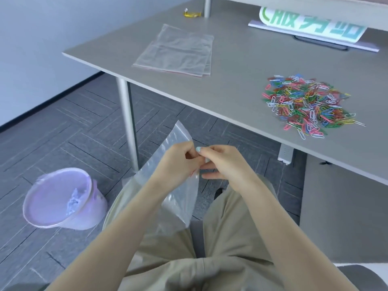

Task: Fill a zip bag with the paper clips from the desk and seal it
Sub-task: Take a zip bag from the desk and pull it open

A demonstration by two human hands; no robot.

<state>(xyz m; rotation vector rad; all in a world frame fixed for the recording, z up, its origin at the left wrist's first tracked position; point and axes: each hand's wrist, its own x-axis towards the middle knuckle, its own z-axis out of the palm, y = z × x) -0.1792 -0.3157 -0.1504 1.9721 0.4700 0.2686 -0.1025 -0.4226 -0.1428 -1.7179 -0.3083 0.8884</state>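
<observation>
A clear zip bag [178, 198] hangs in front of my lap, below the desk edge. My left hand [178, 162] and my right hand [222, 162] both pinch its top edge, fingertips close together. A heap of coloured paper clips [304, 103] lies on the grey desk [241, 66] to the right, well apart from both hands. The bag looks empty.
A stack of spare clear zip bags [176, 53] lies on the desk's left part. A printed sign [310, 26] stands at the back right, a small yellow object [192, 14] at the back. A lilac waste bin [63, 198] sits on the floor, left of my knees.
</observation>
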